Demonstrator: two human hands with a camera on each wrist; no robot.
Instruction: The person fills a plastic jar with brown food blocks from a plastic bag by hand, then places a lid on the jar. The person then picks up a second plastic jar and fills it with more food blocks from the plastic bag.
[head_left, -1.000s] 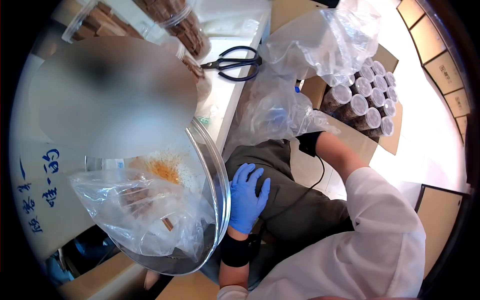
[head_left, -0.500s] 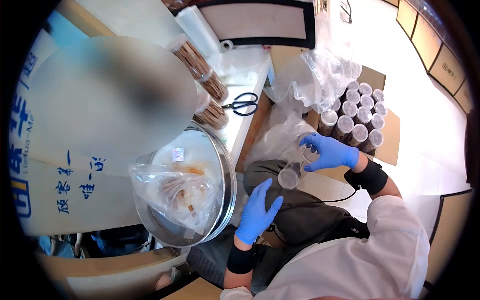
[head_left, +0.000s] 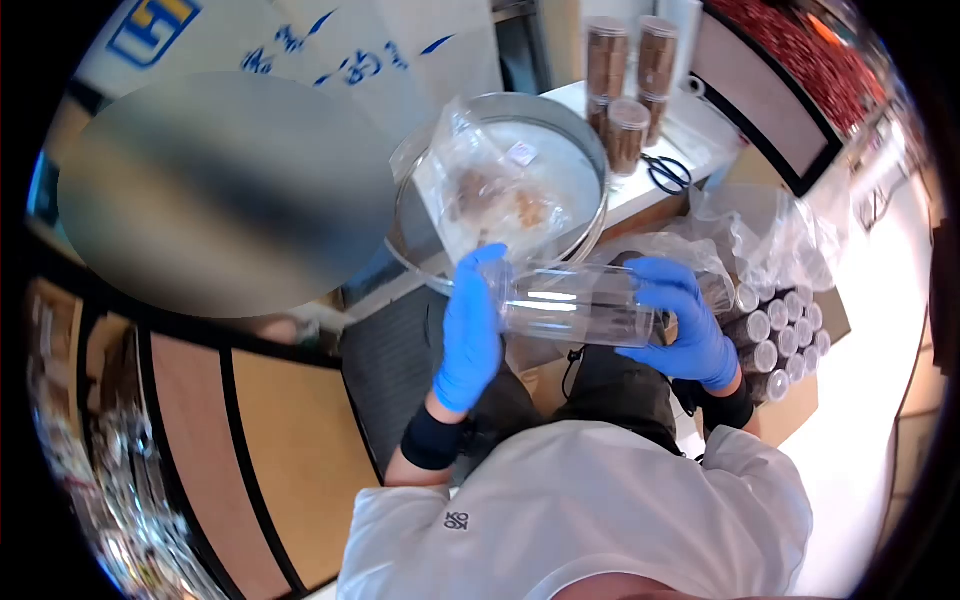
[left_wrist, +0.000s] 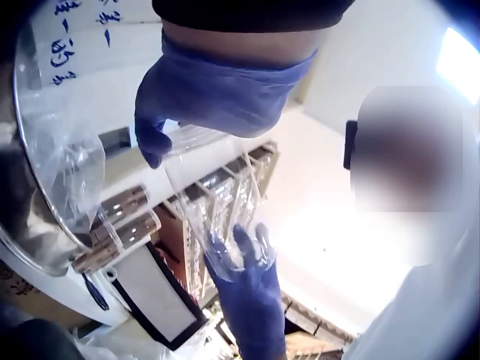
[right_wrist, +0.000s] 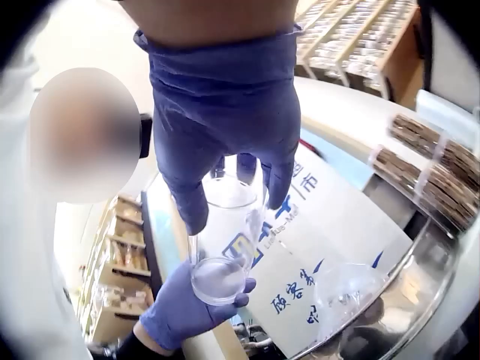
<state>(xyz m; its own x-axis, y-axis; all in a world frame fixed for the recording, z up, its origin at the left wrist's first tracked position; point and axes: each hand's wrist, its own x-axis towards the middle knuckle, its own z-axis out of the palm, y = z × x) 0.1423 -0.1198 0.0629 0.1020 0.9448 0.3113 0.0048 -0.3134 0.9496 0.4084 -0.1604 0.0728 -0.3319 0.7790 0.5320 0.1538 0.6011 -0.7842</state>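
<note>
A see-through plastic jar (head_left: 580, 300), nothing visible inside, lies sideways between my two blue-gloved hands above my lap. My right hand (head_left: 685, 320) grips one end, fingers and thumb spread around the wall. At the other end, my left hand (head_left: 470, 335) has its palm against the clear round lid (right_wrist: 219, 281), fingertips bent over the edge in the right wrist view. Just beyond the jar is a round metal pan (head_left: 580, 125) holding a crumpled clear bag (head_left: 450, 190) with brown pieces and orange-brown crumbs.
Jars packed with brown sticks (head_left: 625, 140) stand on the white table beside black-handled scissors (head_left: 668, 173). To the right, a cardboard box holds several lidded jars (head_left: 785, 335), with a large clear plastic bag (head_left: 770, 225) behind it.
My right hand has come out of the plastic bag with the jar and carried it left over my lap. My left hand has risen from my thigh to its lid end. The head view has turned.
</note>
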